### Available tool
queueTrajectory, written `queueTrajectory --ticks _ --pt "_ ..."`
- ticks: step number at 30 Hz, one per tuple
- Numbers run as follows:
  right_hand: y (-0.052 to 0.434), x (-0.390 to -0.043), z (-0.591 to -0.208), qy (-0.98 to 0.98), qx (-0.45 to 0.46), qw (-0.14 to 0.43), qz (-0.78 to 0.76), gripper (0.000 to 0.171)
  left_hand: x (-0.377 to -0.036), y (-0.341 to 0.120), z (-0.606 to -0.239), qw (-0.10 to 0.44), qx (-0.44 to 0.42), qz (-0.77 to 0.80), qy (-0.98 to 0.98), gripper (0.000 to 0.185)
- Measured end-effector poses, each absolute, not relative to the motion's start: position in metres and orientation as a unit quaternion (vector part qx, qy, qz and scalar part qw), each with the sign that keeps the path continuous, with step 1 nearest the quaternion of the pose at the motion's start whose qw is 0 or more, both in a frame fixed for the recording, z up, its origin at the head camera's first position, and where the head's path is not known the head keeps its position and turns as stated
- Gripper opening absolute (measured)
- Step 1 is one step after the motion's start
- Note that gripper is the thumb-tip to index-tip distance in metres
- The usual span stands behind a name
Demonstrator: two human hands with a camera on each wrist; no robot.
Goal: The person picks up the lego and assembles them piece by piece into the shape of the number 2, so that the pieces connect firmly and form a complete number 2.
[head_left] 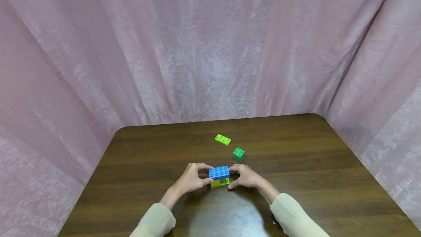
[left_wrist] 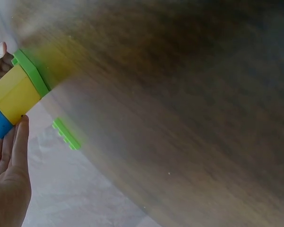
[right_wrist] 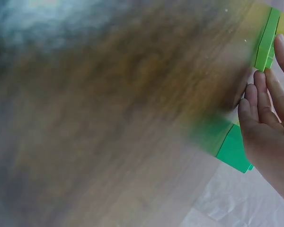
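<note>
Lime plate (head_left: 223, 139), green cube (head_left: 238, 154) behind hand-held stack (head_left: 219, 176).

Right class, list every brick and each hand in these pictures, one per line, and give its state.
Blue brick: on top of the stack, gripped at both ends.
Yellow brick: under the blue brick.
Lime plate: loose, flat on the table, studs up.
Green brick: loose, upright, studs up.
Left hand: holds the stack's left end.
Right hand: holds the right end.

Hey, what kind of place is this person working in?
Probably a staged recording corner, not a lived-in room: pink drapes curtain three sides of a dark wood table that holds only toy bricks like the blue brick.
</note>
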State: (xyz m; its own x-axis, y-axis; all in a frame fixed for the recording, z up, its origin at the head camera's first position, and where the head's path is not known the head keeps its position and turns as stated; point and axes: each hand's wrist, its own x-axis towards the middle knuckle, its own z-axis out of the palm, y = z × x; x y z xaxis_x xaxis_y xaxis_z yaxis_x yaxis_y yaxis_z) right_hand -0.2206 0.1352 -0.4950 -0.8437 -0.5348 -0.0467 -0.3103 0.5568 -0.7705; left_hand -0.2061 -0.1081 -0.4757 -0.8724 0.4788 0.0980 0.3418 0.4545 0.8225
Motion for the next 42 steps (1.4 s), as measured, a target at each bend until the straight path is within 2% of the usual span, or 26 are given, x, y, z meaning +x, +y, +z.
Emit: queueTrajectory --ticks 6,18,26,31,38,42 --pt "0.14 -0.218 -0.496 0.857 -0.234 0.138 -0.437 0.045 -0.204 -0.108 -0.477 0.07 0.242 0.47 0.846 0.032" --pt "0.156 -0.218 -0.487 0.839 -0.201 0.07 -0.501 0.038 -0.204 -0.109 -0.478 0.063 0.245 0.475 0.843 0.031" --pt "0.164 -0.223 -0.477 0.86 -0.119 -0.001 -0.496 0.035 -0.202 -0.109 -0.478 0.07 0.243 0.472 0.844 0.032" --pt "0.167 -0.228 -0.476 0.878 -0.093 -0.026 -0.469 0.044 -0.203 -0.109 -0.477 0.071 0.242 0.475 0.843 0.032" --pt "0.173 -0.232 -0.478 0.9 -0.071 0.0 -0.43 0.069 -0.203 -0.109 -0.477 0.073 0.24 0.474 0.844 0.032" --pt "0.173 -0.236 -0.481 0.908 -0.07 0.009 -0.412 0.076 -0.203 -0.11 -0.477 0.075 0.24 0.473 0.844 0.032"
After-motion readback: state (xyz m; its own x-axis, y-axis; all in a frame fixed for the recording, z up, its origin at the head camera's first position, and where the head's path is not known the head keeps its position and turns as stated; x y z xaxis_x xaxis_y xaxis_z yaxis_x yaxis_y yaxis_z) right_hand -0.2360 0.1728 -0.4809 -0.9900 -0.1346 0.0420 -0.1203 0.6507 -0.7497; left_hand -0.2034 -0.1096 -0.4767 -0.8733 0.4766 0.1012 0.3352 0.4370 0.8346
